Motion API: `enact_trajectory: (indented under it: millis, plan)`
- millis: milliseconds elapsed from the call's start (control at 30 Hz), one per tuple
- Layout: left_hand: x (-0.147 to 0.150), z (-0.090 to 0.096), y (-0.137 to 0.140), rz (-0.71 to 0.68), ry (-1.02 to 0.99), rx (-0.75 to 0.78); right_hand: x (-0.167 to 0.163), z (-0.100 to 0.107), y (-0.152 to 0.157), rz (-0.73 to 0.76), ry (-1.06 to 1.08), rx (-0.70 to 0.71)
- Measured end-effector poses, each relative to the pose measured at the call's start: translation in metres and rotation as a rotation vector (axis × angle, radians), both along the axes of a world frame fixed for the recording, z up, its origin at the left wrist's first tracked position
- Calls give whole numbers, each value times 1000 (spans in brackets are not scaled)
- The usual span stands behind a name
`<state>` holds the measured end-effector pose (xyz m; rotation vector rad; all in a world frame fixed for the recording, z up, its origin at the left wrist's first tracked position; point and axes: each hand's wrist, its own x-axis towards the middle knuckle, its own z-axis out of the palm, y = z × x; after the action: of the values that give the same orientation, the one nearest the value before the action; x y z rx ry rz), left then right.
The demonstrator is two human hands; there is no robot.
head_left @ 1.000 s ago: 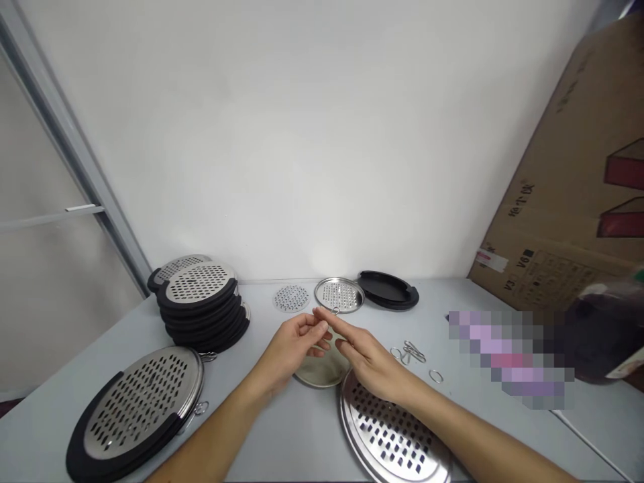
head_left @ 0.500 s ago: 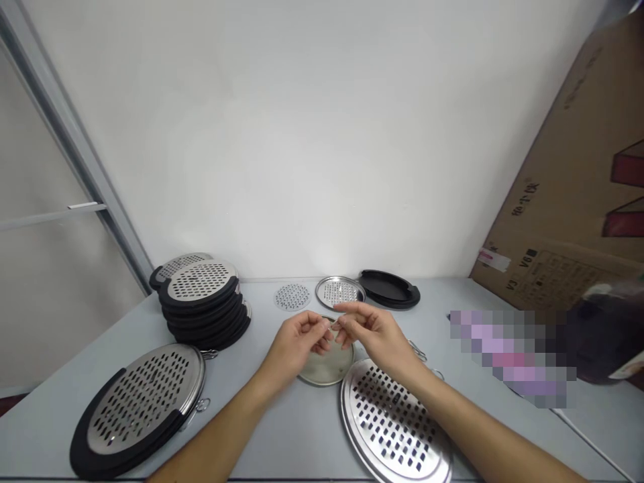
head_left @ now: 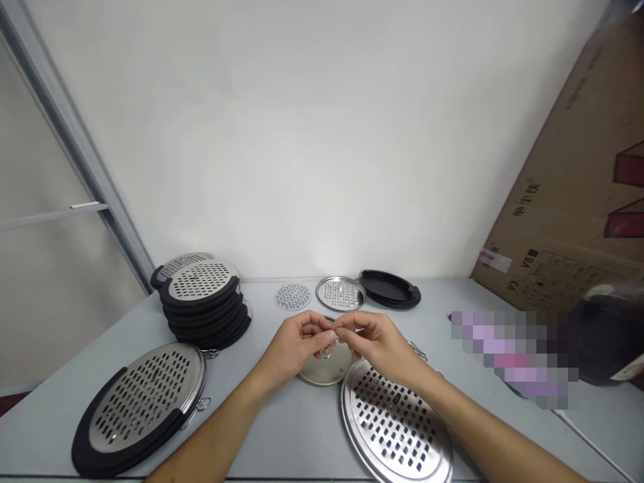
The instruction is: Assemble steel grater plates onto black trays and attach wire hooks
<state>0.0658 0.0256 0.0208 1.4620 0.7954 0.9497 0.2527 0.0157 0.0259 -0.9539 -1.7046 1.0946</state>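
Note:
My left hand (head_left: 296, 342) and my right hand (head_left: 369, 342) meet fingertip to fingertip, both closed in a pinch. A small wire loop (head_left: 327, 354) peeks out below the fingertips; most of it is hidden by them. Beneath the hands, a shallow round pale-coloured dish (head_left: 322, 376) lies on the table, partly covered. Under my right forearm is an oval perforated metal plate (head_left: 392, 422) with a stepped rim, wire clasps (head_left: 416, 349) showing at its far side. To the left lies a perforated metal plate in a black rim (head_left: 141, 402), with wire clasps (head_left: 201, 404) at its edge.
A stack of black-rimmed perforated plates (head_left: 204, 308) stands at the back left. Along the wall lie a thin perforated disc (head_left: 292, 296), a rimmed perforated metal tray (head_left: 341, 293) and black oval rims (head_left: 390, 288). At right are a pixelated object (head_left: 513, 359), a white cable (head_left: 588, 436) and a cardboard box (head_left: 563, 221).
My right hand's raised fingers have curled down into a closer pinch against the left fingertips. The wire loop now shows below them. The plates lie as before.

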Motion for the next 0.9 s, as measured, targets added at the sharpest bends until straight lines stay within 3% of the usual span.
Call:
enact_trajectory:
  millis: [200,300,433,633,800,900]
  plan:
    - [1,1,0,-21,-45,-50,-1,-2,6,-43,119,-52]
    - [1,1,1,31,-115,-44,-2,-1,5,54,146,-156]
    - [2,-1,0,110,-65,68,-5,-1,1,235,202,-341]
    - [5,-7,-2,305,95,242,1,-5,9,120,224,-474]
    - [10,-11,-1,223,73,160,2,-4,13,20,260,-391]
    - [14,-14,0,201,8,37,-2,-3,6,-150,92,-124]
